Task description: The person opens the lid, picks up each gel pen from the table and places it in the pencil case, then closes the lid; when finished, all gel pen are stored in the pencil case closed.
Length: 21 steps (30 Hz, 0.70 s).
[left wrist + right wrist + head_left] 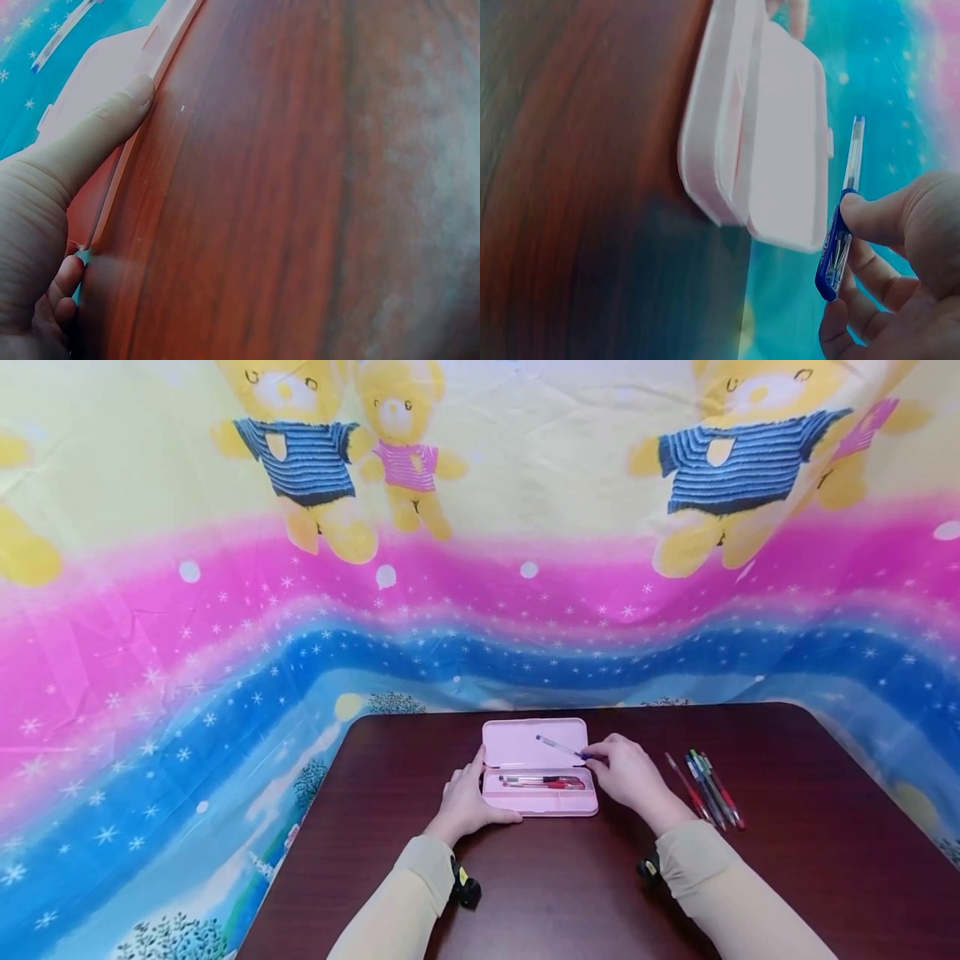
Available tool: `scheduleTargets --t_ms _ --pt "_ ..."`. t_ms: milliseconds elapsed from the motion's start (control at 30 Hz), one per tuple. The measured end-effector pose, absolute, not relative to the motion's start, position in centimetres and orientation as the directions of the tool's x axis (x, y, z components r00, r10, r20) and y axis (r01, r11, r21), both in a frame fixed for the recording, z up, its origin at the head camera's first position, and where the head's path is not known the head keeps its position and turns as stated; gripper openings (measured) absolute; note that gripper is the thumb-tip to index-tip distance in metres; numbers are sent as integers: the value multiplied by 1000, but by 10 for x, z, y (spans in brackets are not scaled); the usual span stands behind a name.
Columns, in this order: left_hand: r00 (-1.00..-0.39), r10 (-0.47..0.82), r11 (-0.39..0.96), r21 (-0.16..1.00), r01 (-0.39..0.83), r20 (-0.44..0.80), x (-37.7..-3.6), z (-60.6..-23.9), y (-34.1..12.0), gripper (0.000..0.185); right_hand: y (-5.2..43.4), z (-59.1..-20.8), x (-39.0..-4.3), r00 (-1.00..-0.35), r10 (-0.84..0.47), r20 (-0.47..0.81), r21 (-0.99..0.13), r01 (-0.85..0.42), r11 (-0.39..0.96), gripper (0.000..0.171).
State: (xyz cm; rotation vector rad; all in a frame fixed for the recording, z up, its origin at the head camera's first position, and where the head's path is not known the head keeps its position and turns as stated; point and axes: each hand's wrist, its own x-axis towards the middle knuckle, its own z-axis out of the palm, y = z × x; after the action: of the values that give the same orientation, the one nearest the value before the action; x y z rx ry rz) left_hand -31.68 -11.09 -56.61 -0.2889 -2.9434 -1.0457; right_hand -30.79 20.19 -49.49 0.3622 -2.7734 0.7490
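A pink pencil case [517,743] lies on the table with its lid raised at the back. My left hand [463,802] grips its left end, the thumb [112,124] along the front edge and the fingers at the far side. Above the lid's right part, my right hand [630,772] pinches a clear pen with blue parts [853,165] between thumb and fingers, its thin end pointing left. Inside the case's back compartment lie a red pen [566,783] and a black-gripped pen [517,778]. A divider sets off the front compartment.
Several pens [708,789] in red, green and dark colours lie loosely bunched on the dark wooden table [555,893], right of my right hand. A curtain [510,635] printed with bears hangs behind the table's back edge.
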Motion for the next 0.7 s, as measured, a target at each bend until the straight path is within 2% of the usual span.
scheduleTargets --t_ms 433,700 --pt "-984 168 760 628 167 59 -320 -564 -111 155 162 -505 -317 -950 -260 174 -429 -311 848 19" --pt "-981 175 750 635 185 80 -319 -568 -111 155 156 -514 -319 -921 -349 171 -408 -389 826 16"
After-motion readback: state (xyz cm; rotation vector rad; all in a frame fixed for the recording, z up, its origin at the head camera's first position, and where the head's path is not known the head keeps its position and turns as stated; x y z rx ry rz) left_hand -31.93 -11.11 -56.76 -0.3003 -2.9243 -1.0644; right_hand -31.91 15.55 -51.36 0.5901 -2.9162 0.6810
